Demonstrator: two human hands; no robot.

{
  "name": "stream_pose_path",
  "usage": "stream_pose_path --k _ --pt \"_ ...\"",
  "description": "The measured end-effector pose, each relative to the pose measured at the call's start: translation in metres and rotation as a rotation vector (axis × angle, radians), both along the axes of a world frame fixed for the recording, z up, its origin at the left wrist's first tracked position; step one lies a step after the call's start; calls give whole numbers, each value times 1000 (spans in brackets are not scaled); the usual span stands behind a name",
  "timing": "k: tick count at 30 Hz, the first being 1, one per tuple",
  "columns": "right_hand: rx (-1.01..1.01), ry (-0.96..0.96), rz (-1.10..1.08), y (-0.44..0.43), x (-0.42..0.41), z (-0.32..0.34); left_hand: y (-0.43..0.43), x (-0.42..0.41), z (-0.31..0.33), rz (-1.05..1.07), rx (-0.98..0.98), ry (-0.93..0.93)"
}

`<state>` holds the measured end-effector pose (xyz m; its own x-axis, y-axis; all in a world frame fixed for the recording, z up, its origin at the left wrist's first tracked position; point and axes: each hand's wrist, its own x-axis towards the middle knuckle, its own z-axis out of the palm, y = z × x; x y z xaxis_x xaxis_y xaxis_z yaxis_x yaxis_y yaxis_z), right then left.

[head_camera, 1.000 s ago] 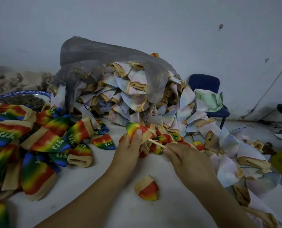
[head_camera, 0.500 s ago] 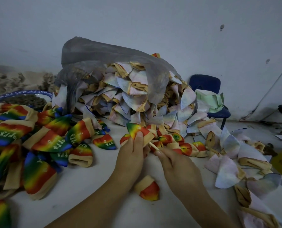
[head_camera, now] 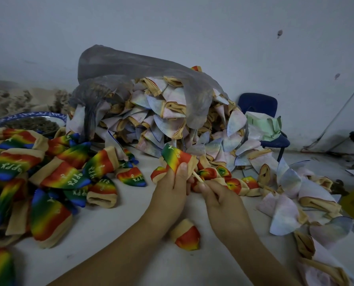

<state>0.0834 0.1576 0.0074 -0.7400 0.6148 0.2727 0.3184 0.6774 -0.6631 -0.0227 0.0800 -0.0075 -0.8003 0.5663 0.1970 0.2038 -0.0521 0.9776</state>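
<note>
- Left hand and right hand meet over the table, a lone fabric piece between the forearms.
- Left: a heap of pieces, a bowl behind it.
- Behind: a plastic bag spilling pieces, a chair to its right.

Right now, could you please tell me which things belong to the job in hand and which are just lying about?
In hand: rainbow cone in left hand; stick in right hand.
Lying about: rainbow heap, pale heap, bag, bowl, chair.
</note>
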Motion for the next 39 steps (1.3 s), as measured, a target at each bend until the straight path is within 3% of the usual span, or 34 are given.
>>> stream_pose_path --k 4,8,13,21,25,30,33,39 --pt "-162 88 39 -2 -2 -4 -3 -2 -1 -67 21 -42" --pt "74 -35 -5 17 5 -2 -5 -8 -9 -117 28 -154" --pt "307 -69 -2 31 8 0 -6 -17 -4 -177 179 -357" --pt "417 -206 6 34 11 2 -7 -19 4 -291 352 -620" --pt "324 -213 70 31 12 2 -8 -20 -1 -160 354 -468" --pt "296 -248 96 16 10 -1 -9 -18 -1 52 156 -99" --pt "259 -186 117 7 9 -2 -5 -16 1 162 83 23" --pt "-204 13 108 -12 3 0 -1 -12 5 223 51 93"
